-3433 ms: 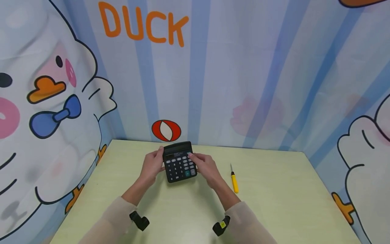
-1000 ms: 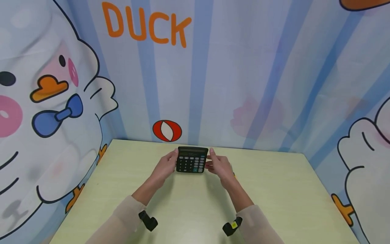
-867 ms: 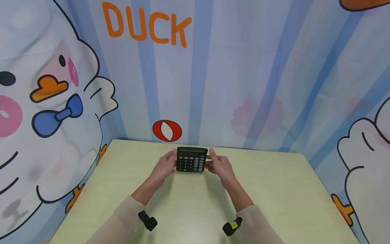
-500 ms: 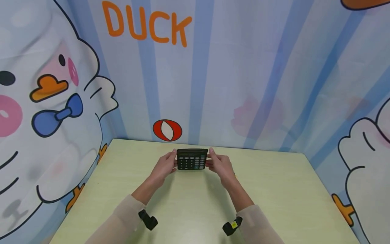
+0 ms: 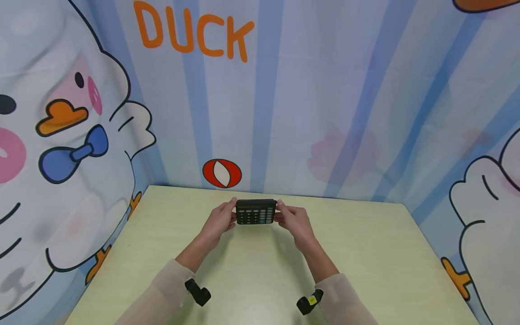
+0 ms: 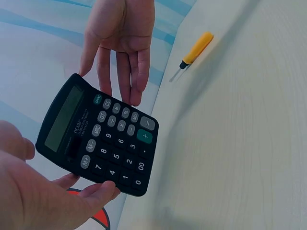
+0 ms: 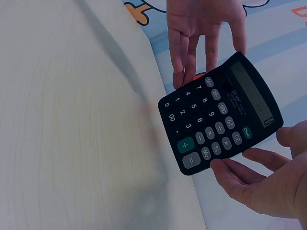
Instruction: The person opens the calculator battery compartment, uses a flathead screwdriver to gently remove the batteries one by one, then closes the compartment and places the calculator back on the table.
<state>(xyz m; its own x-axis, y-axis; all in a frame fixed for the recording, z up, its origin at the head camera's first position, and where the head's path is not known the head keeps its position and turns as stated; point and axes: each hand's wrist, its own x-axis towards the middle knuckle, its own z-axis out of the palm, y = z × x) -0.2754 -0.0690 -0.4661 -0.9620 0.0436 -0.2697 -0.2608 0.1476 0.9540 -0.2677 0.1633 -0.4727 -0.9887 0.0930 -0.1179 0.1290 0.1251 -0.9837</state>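
A black desk calculator (image 5: 256,212) with grey, black and green keys is held up over the table between two hands, its display edge away from the person. The left hand (image 5: 218,222) grips its left side, thumb at the display corner and fingers lower along the edge. At the right side the right hand (image 5: 294,221) holds it, thumb at the top corner and fingers along the edge. In the left wrist view the keys and display (image 6: 64,120) face the camera. A small mark shows on the display in the right wrist view.
A screwdriver (image 6: 196,49) with a yellow handle lies on the pale wooden table (image 5: 365,253), beyond the right hand in the left wrist view; the right arm hides it in the head view. A duck-printed curtain (image 5: 308,90) stands behind the table. Both wrists carry black cameras (image 5: 197,292).
The calculator has moved right and levelled, its face now more foreshortened. The right thumb has left the keys for the top corner. The right arm now covers the screwdriver in the head view.
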